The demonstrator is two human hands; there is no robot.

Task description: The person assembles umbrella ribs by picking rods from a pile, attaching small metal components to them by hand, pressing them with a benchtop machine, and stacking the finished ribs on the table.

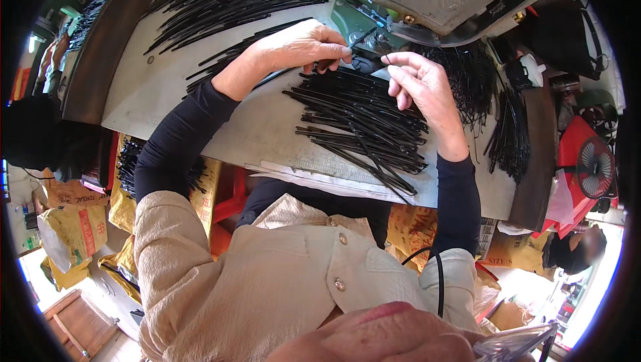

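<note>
— Which packages are seen?
— Yellow-brown sacks with red print are piled at the lower left, beside the worktable.
— Any others?
— More yellow printed bags are stacked beneath the table's near edge.

Even, soft daylight fills the scene, with blown-out glare at the lower corners. Shadows are faint. Fisheye distortion bends edges toward a black rim; the centre stays sharp.
</note>
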